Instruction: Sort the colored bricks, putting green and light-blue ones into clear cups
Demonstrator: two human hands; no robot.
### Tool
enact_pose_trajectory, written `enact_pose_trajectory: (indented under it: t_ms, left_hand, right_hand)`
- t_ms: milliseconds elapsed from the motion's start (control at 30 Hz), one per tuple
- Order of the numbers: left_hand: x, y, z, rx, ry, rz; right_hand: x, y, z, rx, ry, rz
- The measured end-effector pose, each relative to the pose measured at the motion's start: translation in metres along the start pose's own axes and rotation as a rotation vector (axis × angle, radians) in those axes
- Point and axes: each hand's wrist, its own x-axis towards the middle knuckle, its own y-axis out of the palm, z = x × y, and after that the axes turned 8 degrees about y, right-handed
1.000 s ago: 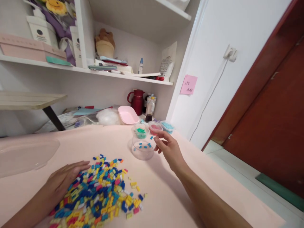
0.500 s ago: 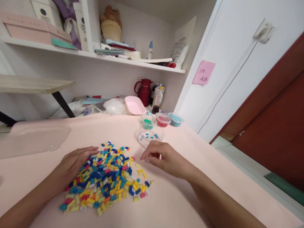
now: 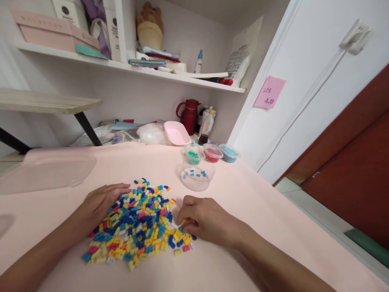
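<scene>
A loose pile of small toy building bricks [image 3: 139, 221], mostly blue, teal and yellow with some pink, white and orange, lies on the pale pink tabletop. Along its left edge my left hand [image 3: 105, 200] rests, fingers stretched out and touching the bricks. My right hand [image 3: 202, 219] is down at the pile's right edge, its fingers curled inward; whatever is between the fingertips is hidden. Just beyond it stands a clear round tub [image 3: 199, 184] with several blue bricks scattered in it.
Behind the tub are small containers of green pieces [image 3: 193, 157], red pieces [image 3: 212, 154] and light-blue pieces [image 3: 230, 153]. A clear plastic lid [image 3: 60, 172] lies at left. Farther back are a pink basin [image 3: 177, 134], a red jug [image 3: 189, 115] and a bottle [image 3: 207, 127] beneath a shelf.
My right hand has moved down and nearer to me, from beside the tub to the pile's right edge, its fingers curling. My left hand stays by the pile. The view has shifted slightly.
</scene>
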Motion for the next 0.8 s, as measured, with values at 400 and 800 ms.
enact_pose_trajectory:
  t_ms: [400, 800]
  left_hand:
    - [0.0, 0.003, 0.003, 0.051, -0.004, -0.002]
    - [0.0, 0.006, 0.009, -0.045, 0.012, -0.059]
  right_hand:
    - [0.0, -0.013, -0.008, 0.097, 0.045, -0.154]
    - [0.008, -0.038, -0.052, 0.578, 0.318, -0.852]
